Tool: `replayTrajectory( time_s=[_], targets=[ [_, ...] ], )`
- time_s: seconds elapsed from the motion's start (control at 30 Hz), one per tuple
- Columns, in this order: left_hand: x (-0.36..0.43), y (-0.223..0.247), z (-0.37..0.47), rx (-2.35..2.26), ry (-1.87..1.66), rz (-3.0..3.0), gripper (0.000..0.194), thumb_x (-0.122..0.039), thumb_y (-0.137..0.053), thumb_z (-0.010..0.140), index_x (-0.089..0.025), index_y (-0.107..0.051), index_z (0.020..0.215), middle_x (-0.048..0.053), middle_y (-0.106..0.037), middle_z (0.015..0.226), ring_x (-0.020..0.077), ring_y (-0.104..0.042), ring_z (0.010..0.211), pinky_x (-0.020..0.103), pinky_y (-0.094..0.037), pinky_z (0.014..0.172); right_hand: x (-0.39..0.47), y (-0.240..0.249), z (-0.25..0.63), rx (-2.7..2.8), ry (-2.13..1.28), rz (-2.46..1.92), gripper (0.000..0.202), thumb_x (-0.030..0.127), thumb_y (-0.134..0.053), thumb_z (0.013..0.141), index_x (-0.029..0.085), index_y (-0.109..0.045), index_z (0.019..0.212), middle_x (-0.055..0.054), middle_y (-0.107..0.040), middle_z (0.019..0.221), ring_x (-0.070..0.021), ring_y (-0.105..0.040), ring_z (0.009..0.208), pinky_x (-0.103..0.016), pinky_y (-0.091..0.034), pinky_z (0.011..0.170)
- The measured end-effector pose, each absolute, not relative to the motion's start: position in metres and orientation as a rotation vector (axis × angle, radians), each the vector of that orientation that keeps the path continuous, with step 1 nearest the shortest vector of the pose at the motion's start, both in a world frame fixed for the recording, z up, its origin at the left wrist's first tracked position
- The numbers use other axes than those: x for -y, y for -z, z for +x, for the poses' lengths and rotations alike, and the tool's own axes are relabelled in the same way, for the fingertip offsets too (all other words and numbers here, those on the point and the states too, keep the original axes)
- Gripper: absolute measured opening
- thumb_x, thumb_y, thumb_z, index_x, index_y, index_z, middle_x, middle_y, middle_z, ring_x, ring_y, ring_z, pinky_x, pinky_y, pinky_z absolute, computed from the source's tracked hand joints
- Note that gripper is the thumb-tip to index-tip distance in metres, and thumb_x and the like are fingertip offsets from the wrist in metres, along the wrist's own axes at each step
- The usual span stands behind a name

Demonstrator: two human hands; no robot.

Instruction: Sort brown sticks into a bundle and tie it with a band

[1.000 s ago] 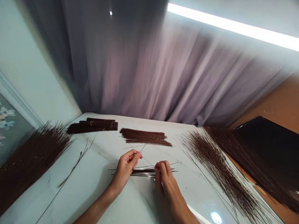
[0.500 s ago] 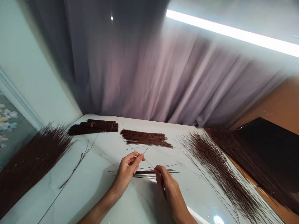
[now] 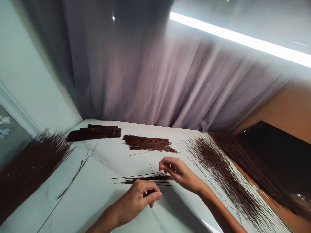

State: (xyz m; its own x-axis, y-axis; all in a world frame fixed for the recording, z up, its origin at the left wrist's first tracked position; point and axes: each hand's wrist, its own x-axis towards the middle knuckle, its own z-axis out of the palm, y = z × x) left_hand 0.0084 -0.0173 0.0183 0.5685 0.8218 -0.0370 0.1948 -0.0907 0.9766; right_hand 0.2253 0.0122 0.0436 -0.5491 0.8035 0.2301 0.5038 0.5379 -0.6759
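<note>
Apparently you are pinching a thin strand point(image 3: 159, 175) in your right hand point(image 3: 178, 170) above the loose sticks point(image 3: 155, 178), while your left hand point(image 3: 139, 197) is hovering nearer you, fingers curled, hold unclear, so gentle tension is probably preventing snags best.

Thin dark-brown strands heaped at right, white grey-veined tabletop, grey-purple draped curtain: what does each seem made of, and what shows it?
Thin dark-brown strands: perhaps coated wire or plant fibre, fairly matt; they look stiff, with splayed ends.
White grey-veined tabletop: marble or a marble-look surface, polished; veins and glossy reflections show.
Grey-purple draped curtain: woven fabric, probably, with a soft sheen; it hangs in folds.
</note>
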Motion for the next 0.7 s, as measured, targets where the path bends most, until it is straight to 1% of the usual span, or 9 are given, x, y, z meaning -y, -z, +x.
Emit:
replayTrajectory(
  time_s=[0.07,0.13,0.23,0.3,0.37,0.47,0.53,0.57,0.7],
  targets=[
    [0.010,-0.020,0.007,-0.920,-0.707,1.609,0.036,-0.040,-0.058,0.096,-0.018,-0.066,0.069,-0.002,-0.055,0.064,0.0124,-0.046,0.064,0.024,-0.031,0.061,-0.002,-0.054,0.221,2.317,-0.391,-1.029,0.025,0.023,-0.043,0.104,0.022,-0.065,0.093,-0.004,-0.065,0.083,-0.0172,-0.058,0.075,-0.027,-0.045,0.065],
    [0.000,-0.022,0.001,-0.941,-0.793,1.483,0.036,-0.047,-0.058,0.095,-0.018,-0.066,0.075,-0.004,-0.051,0.064,0.0109,-0.037,0.058,0.024,-0.027,0.055,0.020,-0.041,0.212,2.249,-0.187,-1.029,0.023,0.017,-0.041,0.103,0.023,-0.063,0.099,-0.006,-0.065,0.083,-0.0186,-0.060,0.076,-0.028,-0.046,0.064],
    [-0.003,-0.024,-0.007,-0.927,-0.833,1.299,0.034,-0.051,-0.062,0.092,-0.018,-0.066,0.082,-0.005,-0.050,0.063,0.0092,-0.028,0.052,0.023,-0.020,0.050,0.044,0.001,0.208,2.119,-0.333,-1.043,0.023,0.010,-0.039,0.099,0.024,-0.058,0.101,-0.003,-0.065,0.078,-0.0153,-0.060,0.065,-0.025,-0.045,0.057],
    [0.005,-0.022,-0.005,-0.890,-0.763,1.305,0.035,-0.050,-0.063,0.092,-0.018,-0.067,0.081,-0.004,-0.052,0.061,0.0092,-0.030,0.052,0.023,-0.021,0.050,0.038,0.016,0.214,2.157,-0.516,-1.066,0.020,0.010,-0.042,0.096,0.024,-0.057,0.095,-0.001,-0.066,0.077,-0.0143,-0.060,0.063,-0.023,-0.046,0.057],
    [0.015,-0.015,0.002,-0.848,-0.655,1.388,0.034,-0.047,-0.062,0.093,-0.017,-0.069,0.080,-0.003,-0.054,0.060,0.0102,-0.037,0.054,0.023,-0.025,0.052,0.020,0.008,0.223,2.228,-0.596,-1.098,0.019,0.011,-0.043,0.096,0.023,-0.057,0.089,0.000,-0.066,0.077,-0.0143,-0.060,0.065,-0.023,-0.046,0.059],
    [0.017,-0.004,0.013,-0.893,-0.644,1.488,0.033,-0.042,-0.060,0.094,-0.017,-0.068,0.074,-0.003,-0.055,0.061,0.0116,-0.044,0.060,0.024,-0.031,0.059,0.002,-0.019,0.225,2.284,-0.375,-1.091,0.021,0.015,-0.042,0.100,0.022,-0.060,0.093,-0.003,-0.065,0.081,-0.0163,-0.059,0.071,-0.025,-0.045,0.063],
    [0.007,-0.002,0.013,-0.974,-0.758,1.450,0.036,-0.044,-0.059,0.094,-0.017,-0.065,0.072,-0.003,-0.052,0.061,0.0115,-0.043,0.060,0.023,-0.031,0.058,0.011,-0.021,0.218,2.206,-0.221,-1.063,0.023,0.015,-0.039,0.102,0.022,-0.060,0.099,-0.005,-0.063,0.083,-0.0176,-0.059,0.073,-0.027,-0.045,0.064],
    [0.002,-0.003,0.011,-1.005,-0.820,1.399,0.036,-0.047,-0.059,0.094,-0.017,-0.064,0.073,-0.003,-0.051,0.062,0.0111,-0.040,0.059,0.023,-0.029,0.056,0.019,-0.015,0.213,2.158,-0.221,-1.055,0.024,0.014,-0.038,0.102,0.023,-0.060,0.101,-0.004,-0.062,0.081,-0.0173,-0.059,0.072,-0.026,-0.045,0.063],
    [0.001,-0.013,0.003,-0.998,-0.904,1.263,0.035,-0.050,-0.061,0.093,-0.018,-0.064,0.080,-0.005,-0.049,0.063,0.0096,-0.032,0.055,0.022,-0.023,0.051,0.037,0.018,0.210,2.132,-0.534,-1.062,0.020,0.014,-0.039,0.099,0.023,-0.057,0.097,-0.003,-0.064,0.081,-0.0155,-0.061,0.067,-0.024,-0.046,0.059]
  ],
)
